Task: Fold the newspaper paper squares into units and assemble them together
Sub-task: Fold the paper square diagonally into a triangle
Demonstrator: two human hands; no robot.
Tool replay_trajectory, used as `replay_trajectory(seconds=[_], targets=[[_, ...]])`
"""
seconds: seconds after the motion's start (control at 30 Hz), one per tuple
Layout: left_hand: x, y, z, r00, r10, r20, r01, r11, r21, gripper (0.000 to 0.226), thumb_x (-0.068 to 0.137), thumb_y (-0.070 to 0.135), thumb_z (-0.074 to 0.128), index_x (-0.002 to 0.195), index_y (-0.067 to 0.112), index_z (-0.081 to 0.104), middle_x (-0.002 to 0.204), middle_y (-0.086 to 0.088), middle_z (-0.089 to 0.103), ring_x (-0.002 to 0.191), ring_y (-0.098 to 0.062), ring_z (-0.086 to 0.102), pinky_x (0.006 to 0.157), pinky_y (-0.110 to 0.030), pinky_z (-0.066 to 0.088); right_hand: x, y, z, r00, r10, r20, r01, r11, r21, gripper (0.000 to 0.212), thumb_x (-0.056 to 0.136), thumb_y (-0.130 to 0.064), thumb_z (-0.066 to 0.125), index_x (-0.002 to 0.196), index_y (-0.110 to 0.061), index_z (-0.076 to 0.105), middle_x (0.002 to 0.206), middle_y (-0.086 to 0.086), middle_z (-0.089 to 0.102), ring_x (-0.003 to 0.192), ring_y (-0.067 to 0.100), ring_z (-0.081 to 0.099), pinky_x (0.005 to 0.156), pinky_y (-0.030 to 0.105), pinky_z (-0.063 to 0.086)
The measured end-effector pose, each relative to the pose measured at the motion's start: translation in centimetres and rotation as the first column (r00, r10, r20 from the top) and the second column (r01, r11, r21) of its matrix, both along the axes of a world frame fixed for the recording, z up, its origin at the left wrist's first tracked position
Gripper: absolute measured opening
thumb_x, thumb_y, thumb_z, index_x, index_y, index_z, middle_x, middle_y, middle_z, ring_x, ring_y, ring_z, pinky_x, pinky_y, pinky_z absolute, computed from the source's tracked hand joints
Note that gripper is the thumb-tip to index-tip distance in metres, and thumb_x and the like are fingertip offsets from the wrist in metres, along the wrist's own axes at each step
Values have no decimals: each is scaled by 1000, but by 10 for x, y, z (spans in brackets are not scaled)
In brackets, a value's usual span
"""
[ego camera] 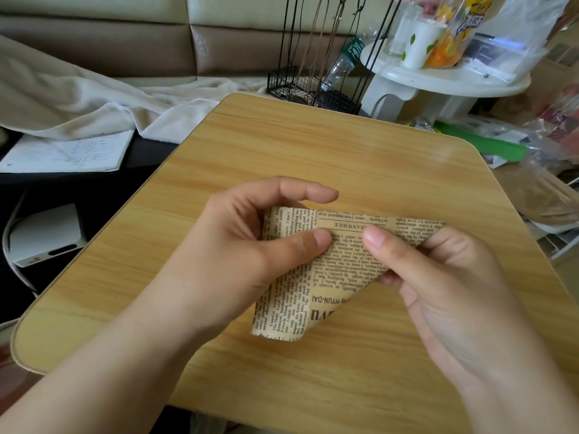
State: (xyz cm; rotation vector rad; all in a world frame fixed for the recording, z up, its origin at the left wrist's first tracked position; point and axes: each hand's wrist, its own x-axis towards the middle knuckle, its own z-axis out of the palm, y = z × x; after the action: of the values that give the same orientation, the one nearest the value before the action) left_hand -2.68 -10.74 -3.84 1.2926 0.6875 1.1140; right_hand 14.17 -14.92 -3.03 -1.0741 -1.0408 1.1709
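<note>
You are near the very start, by the look of it — your left hand (250, 242) and right hand (438, 277) each pinch one newspaper square (341, 264) just above the wooden table (313, 145), thumbs pressed on its printed face and fingers curled behind. The sheet is bent over on the diagonal, its lower left corner drooping towards the tabletop, and the crease does not look pressed flat yet. No finished unit and no other square shows anywhere on the table (the clutter beyond it holds none that can be made out) — so nearly all the folding, and the whole assembly, is likely ahead of you.
</note>
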Motion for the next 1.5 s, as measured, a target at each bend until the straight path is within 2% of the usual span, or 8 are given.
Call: replay_trajectory(seconds=[0.1, 0.27, 0.37, 0.53, 0.77, 0.93, 1.37, 1.5], targets=[[1, -2, 2, 1000, -12, -7, 12, 1000, -1, 24, 66, 5, 70, 85, 17, 75, 77, 0, 72, 70, -12, 69, 62, -20, 54, 1, -1, 1, 1000, 6, -1, -6, 1000, -1, 15, 62, -18, 70, 74, -16, 78, 83, 5, 76, 75, 9, 71, 59, 13, 50], [0, -2, 4, 999, -14, -29, 13, 1000, -19, 19, 67, 5, 74, 83, 15, 75, 75, -3, 73, 67, -13, 69, 60, -20, 54, 2, 0, -2, 1000, 13, 28, -13, 1000, -2, 18, 61, -15, 81, 79, -18, 78, 89, 5, 76, 84, 14, 72, 64, 16, 52], [0, -3, 5, 997, 10, -71, -12, 999, -30, 19, 64, 9, 74, 83, 12, 73, 73, -5, 73, 65, -14, 69, 58, -20, 54, 1, 2, -3, 1000, 18, 8, -18, 1000, 6, 15, 66, -18, 74, 80, -19, 78, 88, 4, 76, 82, 11, 71, 63, 15, 51], [0, -1, 4, 990, 53, -132, -50, 998, 23, 28, 66, 11, 79, 90, 24, 75, 83, 5, 67, 73, -11, 67, 66, -21, 55, -1, 2, -6, 1000, 27, 5, -27, 1000, 0, 13, 67, -16, 77, 79, -18, 78, 89, 5, 76, 83, 13, 72, 65, 16, 51], [0, 0, 5, 997, -51, -50, 44, 991, -126, 26, 63, 6, 80, 85, 19, 74, 79, 2, 69, 70, -12, 67, 62, -17, 51, -1, 3, -9, 995, 12, 96, -17, 998, 55, 13, 72, -19, 71, 83, -21, 78, 88, 1, 76, 81, 8, 70, 66, 14, 49], [4, -2, 7, 997, 45, -56, -48, 998, -39, 17, 59, 13, 72, 75, 15, 74, 68, 4, 67, 62, -7, 63, 58, -15, 49, 0, 3, -10, 987, 13, 157, -20, 999, 46, 15, 72, -24, 71, 85, -20, 78, 88, 3, 76, 83, 12, 70, 67, 17, 50], [4, -4, 8, 986, 90, -140, -92, 996, -8, 15, 61, 15, 72, 76, 16, 74, 69, 0, 72, 61, -8, 67, 56, -15, 51, 1, 2, -11, 997, -10, 76, 9, 1000, 3, 11, 69, -18, 71, 78, -20, 78, 86, 6, 76, 81, 14, 71, 65, 19, 51], [4, -3, 8, 981, 99, -166, -104, 994, -25, 16, 61, 16, 72, 77, 18, 74, 70, 0, 73, 60, -9, 68, 55, -15, 51, 1, 3, -9, 998, 33, 61, -33, 999, -14, 11, 69, -18, 71, 77, -22, 78, 86, 2, 76, 80, 8, 70, 63, 14, 49]])
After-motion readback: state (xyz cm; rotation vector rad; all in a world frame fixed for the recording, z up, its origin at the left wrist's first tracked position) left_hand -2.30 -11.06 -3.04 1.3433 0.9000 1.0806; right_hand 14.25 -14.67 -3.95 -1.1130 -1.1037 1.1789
